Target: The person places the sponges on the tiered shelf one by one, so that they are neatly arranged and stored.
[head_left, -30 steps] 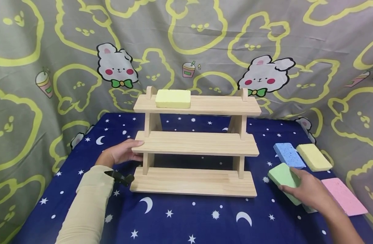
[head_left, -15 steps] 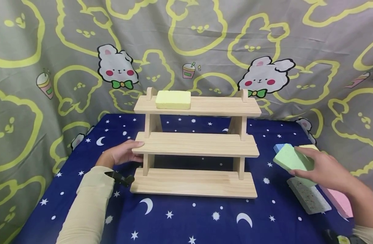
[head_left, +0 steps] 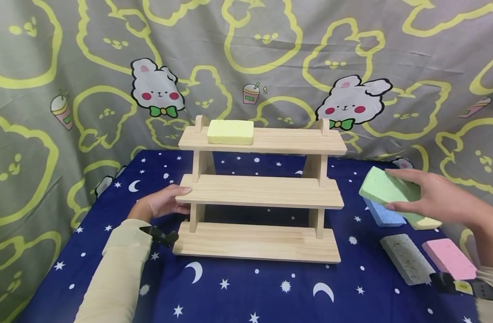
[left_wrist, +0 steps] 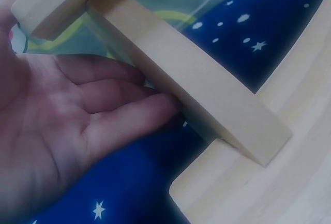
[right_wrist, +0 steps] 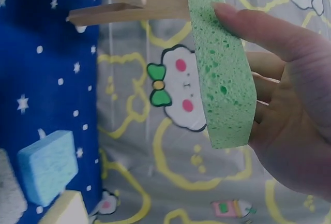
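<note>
In the head view my right hand (head_left: 444, 195) holds a green sponge (head_left: 385, 186) in the air over the right side, thumb on one side and fingers on the other. The right wrist view shows the porous face of this green sponge (right_wrist: 221, 74) turned to the camera. My left hand (head_left: 163, 202) grips the left end of the middle tier of a three-tier wooden shelf (head_left: 262, 190), thumb on top. Up close in the left wrist view, its fingers (left_wrist: 134, 115) touch the upright support (left_wrist: 191, 79). A yellow sponge (head_left: 230, 132) sits on the top tier, left of centre.
Right of the shelf, a blue sponge (head_left: 385, 214), a grey sponge (head_left: 407, 259), a pink sponge (head_left: 450, 259) and a partly covered yellow sponge (head_left: 428, 223) lie on the dark blue star-patterned cloth (head_left: 214, 296). A patterned curtain (head_left: 270, 54) hangs behind.
My right hand has lifted the green sponge from beside the grey one, up and away over the blue and yellow sponges. The left hand has stayed on the shelf.
</note>
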Demonstrator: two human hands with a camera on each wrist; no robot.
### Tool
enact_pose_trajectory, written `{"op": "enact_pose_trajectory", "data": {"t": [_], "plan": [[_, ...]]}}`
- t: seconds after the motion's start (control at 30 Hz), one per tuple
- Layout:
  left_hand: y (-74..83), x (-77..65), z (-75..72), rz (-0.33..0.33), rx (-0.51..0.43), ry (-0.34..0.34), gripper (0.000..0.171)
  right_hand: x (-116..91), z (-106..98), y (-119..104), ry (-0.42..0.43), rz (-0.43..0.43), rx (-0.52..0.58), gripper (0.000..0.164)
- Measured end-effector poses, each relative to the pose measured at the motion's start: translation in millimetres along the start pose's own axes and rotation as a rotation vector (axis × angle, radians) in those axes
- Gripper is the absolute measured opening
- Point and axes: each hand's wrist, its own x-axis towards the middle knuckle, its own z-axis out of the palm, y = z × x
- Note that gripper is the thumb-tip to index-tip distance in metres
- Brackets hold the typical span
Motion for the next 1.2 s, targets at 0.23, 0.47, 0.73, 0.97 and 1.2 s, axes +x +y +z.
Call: {"op": "enact_pose_trajectory", "data": {"t": [0.23, 0.47, 0.73, 0.97, 1.2], "plan": [[0.2, 1.5, -0.2, -0.008, 0.008, 0.0, 0.069, 25.2, -23.0, -15.7, -0.026, -0.026, 0.038, 0.083], [-1.1, 0.8, 1.1, 0.001, 0.01, 0.0, 0.068, 54.3, -32.5, -35.4, -0.035, -0.072, 0.073, 0.08], [0.3, 0.9, 1.3, 0.001, 0.003, -0.009, 0.07, 88.5, -36.1, -57.6, -0.083, -0.121, 0.108, 0.08], [-1.2, 1.3, 0.3, -0.002, -0.001, 0.0, 0.07, 117.2, -36.1, -75.5, -0.102, -0.162, 0.131, 0.076], [-1.1, -0.4, 0.8, 0.004, 0.0, -0.002, 0.07, 143.6, -29.4, -93.6, -0.158, -0.179, 0.156, 0.07]]}}
